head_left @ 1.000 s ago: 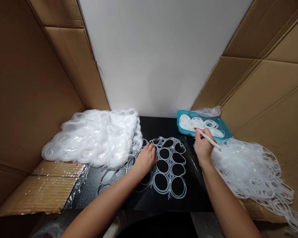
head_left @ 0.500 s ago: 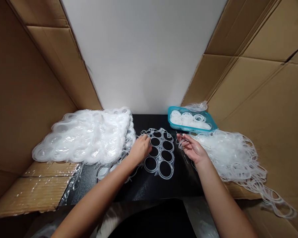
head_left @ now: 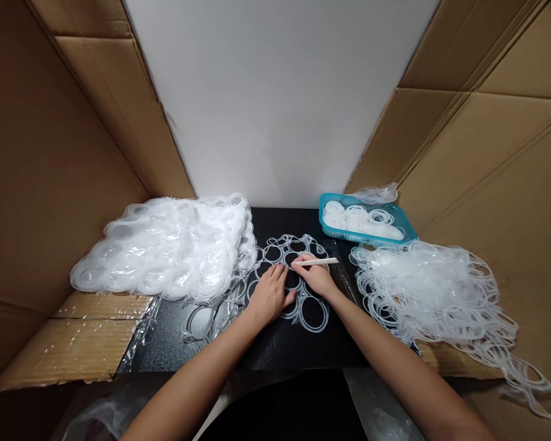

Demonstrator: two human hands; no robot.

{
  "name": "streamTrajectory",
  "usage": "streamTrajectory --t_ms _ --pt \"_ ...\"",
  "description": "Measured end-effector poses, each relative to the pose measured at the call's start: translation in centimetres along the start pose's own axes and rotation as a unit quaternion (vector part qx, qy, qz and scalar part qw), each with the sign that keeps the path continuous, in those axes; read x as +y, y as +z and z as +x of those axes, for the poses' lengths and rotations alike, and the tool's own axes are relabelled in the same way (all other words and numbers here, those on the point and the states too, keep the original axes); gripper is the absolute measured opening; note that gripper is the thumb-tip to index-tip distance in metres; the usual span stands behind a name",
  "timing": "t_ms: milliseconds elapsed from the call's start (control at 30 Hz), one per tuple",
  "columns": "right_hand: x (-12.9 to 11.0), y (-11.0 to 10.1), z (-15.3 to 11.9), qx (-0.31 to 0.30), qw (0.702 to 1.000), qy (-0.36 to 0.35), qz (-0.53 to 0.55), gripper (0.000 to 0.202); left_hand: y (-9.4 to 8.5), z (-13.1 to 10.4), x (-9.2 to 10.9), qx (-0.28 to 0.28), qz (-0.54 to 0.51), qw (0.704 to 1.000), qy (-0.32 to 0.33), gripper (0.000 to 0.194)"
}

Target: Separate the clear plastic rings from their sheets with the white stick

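A sheet of translucent rubber rings (head_left: 313,314), joined in rows, lies on the black table. My left hand (head_left: 270,294) rests on its left part, palm down, fingers stretched out and pressing on the rings. My right hand (head_left: 316,278) pinches a slim whitish pen-like tool (head_left: 321,261), its tip pointing left at a ring near my left fingertips. The tip is too small to make out. More loose joined rings (head_left: 202,321) spread to the left of my left hand.
A thick stack of white ring sheets (head_left: 165,248) stands at the left on cardboard. Back right is a blue basket (head_left: 370,237) holding loose white rings. A tangled heap of ring scraps (head_left: 434,294) lies at the right. Cardboard walls (head_left: 482,184) flank both sides.
My right hand has moved left from beside the scrap heap onto the ring sheet, with the tool in it. My left hand has shifted slightly and flattened on the sheet. The view has turned a little.
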State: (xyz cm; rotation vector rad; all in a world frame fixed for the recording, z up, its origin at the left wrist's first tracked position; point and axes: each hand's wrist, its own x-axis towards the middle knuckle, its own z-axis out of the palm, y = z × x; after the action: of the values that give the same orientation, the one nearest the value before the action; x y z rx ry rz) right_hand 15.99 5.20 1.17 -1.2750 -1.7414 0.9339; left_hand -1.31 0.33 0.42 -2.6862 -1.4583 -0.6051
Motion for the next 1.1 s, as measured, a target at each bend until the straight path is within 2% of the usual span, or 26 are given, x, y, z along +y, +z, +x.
streamTrajectory --t_ms 233,367,467,567,633,667,733,833,900,933,1000,1100 --pt "0.5 0.0 -0.1 -0.008 0.999 -0.032 -0.042 0.018 -0.5 0.4 0.2 -0.012 -0.003 1.0 -0.008 0.054" --pt "0.6 0.0 -0.2 0.003 0.992 -0.08 -0.095 0.015 -0.5 0.4 0.0 -0.016 -0.009 1.0 -0.006 0.053" --pt "0.6 0.6 -0.6 -0.009 0.975 -0.148 -0.165 0.015 -0.3 0.3 -0.2 -0.016 -0.014 1.0 -0.007 0.052" --pt "0.9 1.1 -0.8 -0.043 0.942 -0.211 -0.259 0.023 -0.2 0.1 -0.3 -0.017 -0.019 1.0 -0.011 0.05" --pt "1.1 0.5 -0.5 -0.02 0.927 -0.22 -0.303 0.025 -0.3 0.0 -0.4 -0.022 -0.023 0.999 -0.016 0.049" --pt "1.3 -0.3 -0.2 0.013 0.925 -0.215 -0.313 0.026 -0.4 -0.1 -0.4 -0.025 -0.025 0.999 -0.018 0.049" --pt "1.6 -2.7 0.4 0.119 0.923 -0.18 -0.318 0.025 -0.7 -0.3 -0.4 -0.031 -0.029 0.999 -0.022 0.05" --pt "1.9 -7.5 0.7 0.289 0.901 -0.082 -0.314 0.022 -0.8 -0.5 -0.6 -0.036 -0.037 0.998 -0.02 0.052" --pt "2.1 -10.2 0.4 0.359 0.885 -0.02 -0.295 0.021 -0.6 -0.3 -0.5 -0.036 -0.039 0.998 -0.02 0.053" --pt "2.2 -11.1 0.2 0.373 0.889 0.007 -0.266 0.022 -0.5 -0.1 -0.4 -0.035 -0.039 0.998 -0.022 0.054" --pt "2.2 -11.7 -0.2 0.358 0.917 0.062 -0.162 0.026 -0.4 0.7 0.1 -0.035 -0.037 0.998 -0.032 0.054" --pt "1.8 -10.4 -0.6 0.272 0.953 0.131 0.021 0.036 -0.9 1.9 1.2 -0.036 -0.032 0.998 -0.049 0.052"
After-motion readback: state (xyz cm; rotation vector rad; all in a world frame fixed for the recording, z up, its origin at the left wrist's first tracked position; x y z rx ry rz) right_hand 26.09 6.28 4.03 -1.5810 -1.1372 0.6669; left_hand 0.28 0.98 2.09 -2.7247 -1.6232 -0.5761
